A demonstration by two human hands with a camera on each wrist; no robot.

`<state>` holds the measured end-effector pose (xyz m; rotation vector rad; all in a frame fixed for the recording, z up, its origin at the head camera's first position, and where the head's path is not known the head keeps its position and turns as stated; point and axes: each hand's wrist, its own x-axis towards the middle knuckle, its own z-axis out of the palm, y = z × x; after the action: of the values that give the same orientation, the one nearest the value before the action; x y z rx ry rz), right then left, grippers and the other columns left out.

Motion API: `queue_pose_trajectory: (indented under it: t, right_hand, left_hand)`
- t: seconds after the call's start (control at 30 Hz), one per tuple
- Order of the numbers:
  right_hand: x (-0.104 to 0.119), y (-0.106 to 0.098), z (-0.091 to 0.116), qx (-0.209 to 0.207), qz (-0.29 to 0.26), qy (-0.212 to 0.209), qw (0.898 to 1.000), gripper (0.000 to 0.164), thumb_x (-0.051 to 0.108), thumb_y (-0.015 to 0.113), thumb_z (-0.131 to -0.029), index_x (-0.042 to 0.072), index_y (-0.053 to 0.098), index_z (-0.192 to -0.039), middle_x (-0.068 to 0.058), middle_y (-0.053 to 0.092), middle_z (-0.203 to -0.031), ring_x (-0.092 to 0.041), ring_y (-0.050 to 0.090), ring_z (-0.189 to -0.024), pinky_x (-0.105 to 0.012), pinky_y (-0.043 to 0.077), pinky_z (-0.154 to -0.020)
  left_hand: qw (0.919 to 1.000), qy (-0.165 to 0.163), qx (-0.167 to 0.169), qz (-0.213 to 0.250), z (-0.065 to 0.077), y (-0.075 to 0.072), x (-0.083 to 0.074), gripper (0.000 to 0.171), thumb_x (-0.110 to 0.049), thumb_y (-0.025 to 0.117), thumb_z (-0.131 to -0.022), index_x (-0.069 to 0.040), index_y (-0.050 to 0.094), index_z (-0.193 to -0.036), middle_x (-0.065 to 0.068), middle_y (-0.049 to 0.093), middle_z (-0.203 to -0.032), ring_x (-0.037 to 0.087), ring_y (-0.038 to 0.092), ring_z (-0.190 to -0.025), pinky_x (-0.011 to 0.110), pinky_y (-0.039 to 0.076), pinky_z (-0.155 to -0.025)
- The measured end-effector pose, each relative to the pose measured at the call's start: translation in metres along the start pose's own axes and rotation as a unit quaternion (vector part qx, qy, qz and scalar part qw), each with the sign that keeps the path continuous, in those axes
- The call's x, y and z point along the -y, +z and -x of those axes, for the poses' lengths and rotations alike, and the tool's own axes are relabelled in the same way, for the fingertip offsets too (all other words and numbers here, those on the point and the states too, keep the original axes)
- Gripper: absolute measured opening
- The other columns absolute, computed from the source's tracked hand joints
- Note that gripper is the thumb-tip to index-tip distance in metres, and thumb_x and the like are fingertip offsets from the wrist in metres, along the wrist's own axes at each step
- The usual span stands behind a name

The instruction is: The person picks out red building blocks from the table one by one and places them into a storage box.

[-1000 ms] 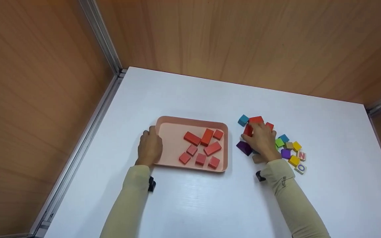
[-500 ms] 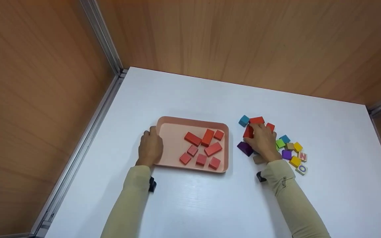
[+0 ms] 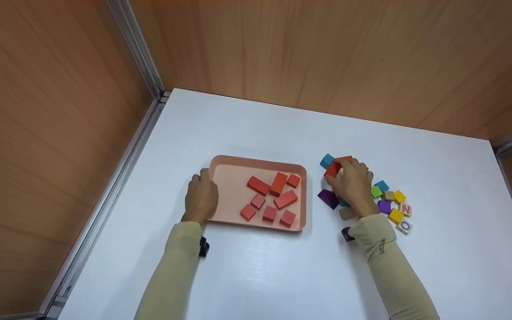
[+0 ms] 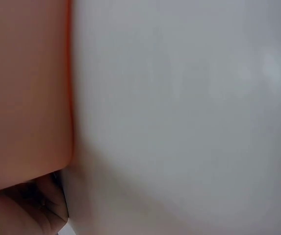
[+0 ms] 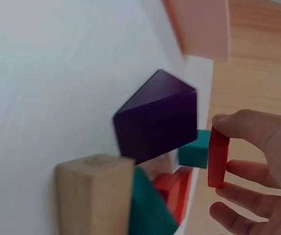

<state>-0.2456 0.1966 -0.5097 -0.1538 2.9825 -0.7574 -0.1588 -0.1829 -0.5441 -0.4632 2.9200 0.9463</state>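
Note:
My left hand (image 3: 201, 198) grips the left end of a shallow pink tray (image 3: 260, 161). In the left wrist view the fingers show curled below the pink tray wall (image 4: 27, 98). Several red and pinkish-red blocks (image 3: 278, 184) lie in the tray, mostly toward its right side. To the right of it, my right hand (image 3: 354, 184) pinches a red rectangular block (image 5: 218, 157) between thumb and fingertips. In the head view this block overlaps another red block behind it. A dark purple triangular block (image 5: 155, 117) lies just nearer than the hand.
Around the right hand lie a blue cube (image 3: 327, 161), a wooden block (image 5: 93, 196) and a teal triangular block (image 5: 147, 208). Farther right are green, yellow (image 3: 396, 216), purple and lettered blocks (image 3: 404, 227). Wooden walls (image 3: 318, 53) border the white table (image 3: 256, 275).
The right hand has moved slightly toward the back with the red block, which has shifted and turned between the fingers. The left hand and tray stay in place.

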Motion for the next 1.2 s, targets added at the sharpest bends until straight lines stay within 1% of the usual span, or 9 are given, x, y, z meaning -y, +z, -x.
queue_pose_trajectory:
  t: [0.1, 0.23, 0.47, 0.73, 0.87, 0.97, 1.0, 1.1, 1.2]
  right_hand:
    - [0.009, 0.002, 0.002, -0.011, -0.01, -0.009, 1.0, 0.061, 0.033, 0.078, -0.087, 0.01, 0.055, -0.139, -0.016, 0.052, -0.137, -0.037, 0.044, -0.123, -0.056, 0.027, -0.103]
    - [0.026, 0.009, 0.006, -0.006, -0.016, -0.029, 0.999, 0.06, 0.034, 0.078, -0.087, 0.01, 0.057, -0.138, -0.016, 0.052, -0.136, -0.036, 0.042, -0.127, -0.055, 0.028, -0.101]
    - [0.064, 0.023, 0.014, 0.006, -0.007, -0.071, 0.997, 0.06, 0.036, 0.079, -0.087, 0.011, 0.057, -0.137, -0.015, 0.052, -0.136, -0.033, 0.044, -0.124, -0.051, 0.03, -0.103]
    - [0.1, 0.038, 0.024, 0.027, 0.001, -0.116, 0.993, 0.061, 0.04, 0.077, -0.088, 0.014, 0.056, -0.139, -0.01, 0.054, -0.133, -0.028, 0.046, -0.116, -0.047, 0.034, -0.096]
    - [0.116, 0.045, 0.029, 0.032, 0.006, -0.138, 0.99, 0.061, 0.04, 0.078, -0.087, 0.015, 0.057, -0.138, -0.008, 0.055, -0.132, -0.028, 0.045, -0.121, -0.049, 0.03, -0.104]
    - [0.127, 0.049, 0.032, 0.026, 0.015, -0.159, 0.987, 0.058, 0.04, 0.078, -0.086, 0.016, 0.059, -0.135, -0.007, 0.057, -0.13, -0.027, 0.045, -0.123, -0.051, 0.029, -0.105]
    - [0.13, 0.051, 0.033, 0.024, 0.016, -0.166, 0.986, 0.057, 0.04, 0.079, -0.085, 0.016, 0.06, -0.134, -0.006, 0.057, -0.129, -0.026, 0.045, -0.123, -0.05, 0.03, -0.105]
    - [0.14, 0.057, 0.035, 0.024, 0.013, -0.186, 0.982, 0.055, 0.039, 0.079, -0.085, 0.016, 0.061, -0.132, -0.005, 0.057, -0.126, -0.024, 0.047, -0.117, -0.046, 0.034, -0.096]
    - [0.147, 0.064, 0.038, 0.027, 0.017, -0.207, 0.978, 0.052, 0.038, 0.078, -0.085, 0.016, 0.062, -0.129, -0.005, 0.058, -0.124, -0.024, 0.049, -0.114, -0.046, 0.035, -0.093]
  left_hand:
    - [0.9999, 0.01, -0.005, -0.002, 0.001, 0.0, 0.0, 0.041, -0.015, 0.042, -0.106, 0.001, 0.037, -0.144, 0.024, 0.049, -0.122, 0.036, 0.051, -0.113, 0.05, 0.046, -0.092]
    - [0.9998, 0.018, -0.011, -0.004, 0.001, 0.001, 0.0, 0.04, -0.014, 0.042, -0.106, 0.0, 0.038, -0.143, 0.023, 0.05, -0.12, 0.037, 0.052, -0.111, 0.05, 0.047, -0.089]
    - [1.0, 0.005, -0.005, 0.003, 0.001, 0.003, -0.003, 0.041, -0.016, 0.042, -0.106, -0.001, 0.038, -0.145, 0.021, 0.05, -0.12, 0.034, 0.051, -0.111, 0.048, 0.047, -0.091]
    - [0.9999, 0.003, -0.007, 0.009, -0.001, 0.007, -0.005, 0.041, -0.016, 0.041, -0.106, -0.002, 0.037, -0.145, 0.02, 0.05, -0.12, 0.033, 0.052, -0.11, 0.048, 0.047, -0.09]
    - [0.9999, 0.002, -0.004, 0.013, -0.002, 0.008, -0.008, 0.042, -0.017, 0.041, -0.106, -0.002, 0.037, -0.146, 0.02, 0.05, -0.12, 0.033, 0.052, -0.11, 0.048, 0.047, -0.09]
    - [0.9999, 0.004, -0.003, 0.015, -0.003, 0.009, -0.012, 0.043, -0.017, 0.042, -0.106, -0.002, 0.037, -0.146, 0.019, 0.05, -0.12, 0.032, 0.052, -0.109, 0.048, 0.047, -0.09]
    - [0.9999, 0.005, -0.004, 0.015, -0.003, 0.009, -0.013, 0.043, -0.016, 0.042, -0.106, -0.001, 0.037, -0.146, 0.02, 0.05, -0.119, 0.032, 0.052, -0.109, 0.048, 0.047, -0.089]
    - [0.9999, 0.006, -0.006, 0.011, -0.003, 0.01, -0.015, 0.042, -0.015, 0.043, -0.106, -0.001, 0.038, -0.145, 0.019, 0.05, -0.117, 0.032, 0.052, -0.108, 0.047, 0.047, -0.088]
    - [0.9999, 0.002, -0.004, 0.009, -0.003, 0.011, -0.016, 0.041, -0.015, 0.043, -0.106, -0.001, 0.039, -0.145, 0.019, 0.05, -0.118, 0.032, 0.052, -0.108, 0.047, 0.047, -0.089]
